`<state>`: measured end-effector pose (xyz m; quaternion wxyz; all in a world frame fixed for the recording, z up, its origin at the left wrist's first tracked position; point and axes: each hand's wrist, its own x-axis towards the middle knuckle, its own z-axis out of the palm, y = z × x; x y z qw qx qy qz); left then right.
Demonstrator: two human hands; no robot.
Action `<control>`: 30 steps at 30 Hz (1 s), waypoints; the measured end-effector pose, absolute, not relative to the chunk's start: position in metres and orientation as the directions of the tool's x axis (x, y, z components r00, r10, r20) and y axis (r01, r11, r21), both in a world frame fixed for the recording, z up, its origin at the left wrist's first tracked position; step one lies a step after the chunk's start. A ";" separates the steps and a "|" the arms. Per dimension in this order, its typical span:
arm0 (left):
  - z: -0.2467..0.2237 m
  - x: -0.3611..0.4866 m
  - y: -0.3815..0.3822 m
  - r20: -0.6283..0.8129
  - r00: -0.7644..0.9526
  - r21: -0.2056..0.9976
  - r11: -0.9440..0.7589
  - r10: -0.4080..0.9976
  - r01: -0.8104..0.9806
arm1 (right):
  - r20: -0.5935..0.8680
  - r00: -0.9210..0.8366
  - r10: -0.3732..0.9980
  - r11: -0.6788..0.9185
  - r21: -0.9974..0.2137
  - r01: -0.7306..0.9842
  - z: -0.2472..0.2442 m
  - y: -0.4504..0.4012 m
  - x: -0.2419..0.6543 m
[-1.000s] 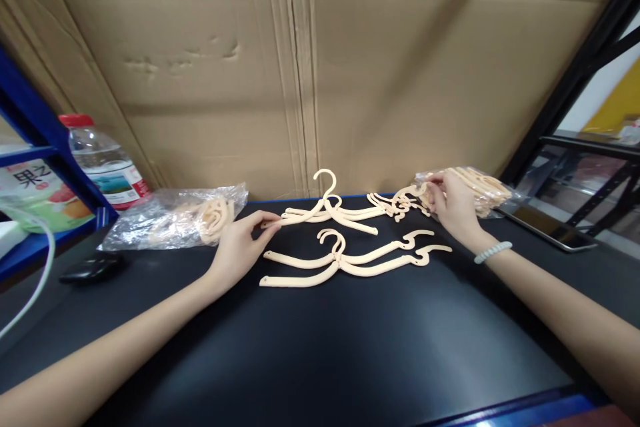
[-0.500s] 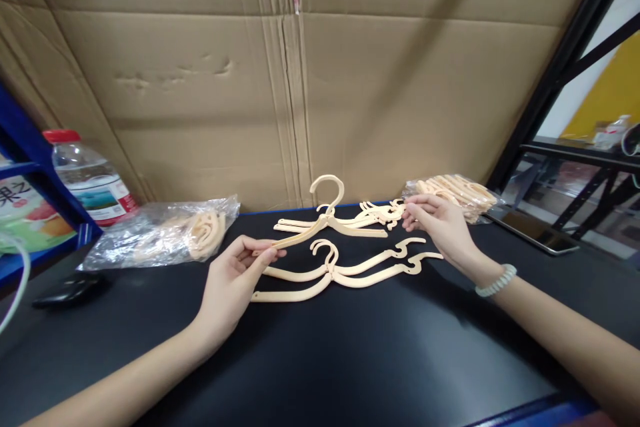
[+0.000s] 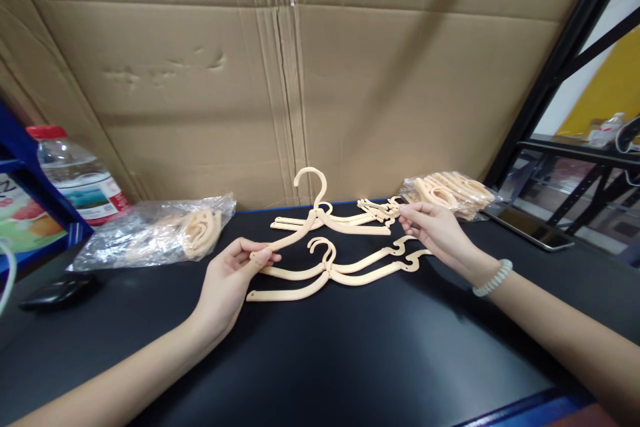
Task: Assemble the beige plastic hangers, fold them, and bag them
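Observation:
My left hand pinches the left end of a cream plastic hanger, whose hook points up and whose right arm reaches past the middle. Just in front of it, two more hangers lie side by side on the black table, hooks toward the back. My right hand is raised above their right ends, thumb and fingertips pressed together; whether something small is between them I cannot make out. Small cream pieces lie in a pile beside its fingertips. Behind the held hanger, other hanger parts are partly hidden.
A clear bag of cream parts lies at the left, near a red-capped bottle and a black object. Another filled bag and a dark phone-like slab are at the right. Cardboard stands behind.
The held hanger has turned and its hook has shifted left, its broad side now showing more. My right hand has moved slightly down. The whole view has shifted a little.

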<state>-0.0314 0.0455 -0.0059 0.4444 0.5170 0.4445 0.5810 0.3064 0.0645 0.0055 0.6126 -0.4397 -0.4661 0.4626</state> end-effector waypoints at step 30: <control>-0.003 -0.030 0.045 0.186 -0.084 0.976 -0.194 0.979 -0.103 | -0.033 0.001 0.999 -0.031 -0.944 -0.328 -0.002 0.073 0.316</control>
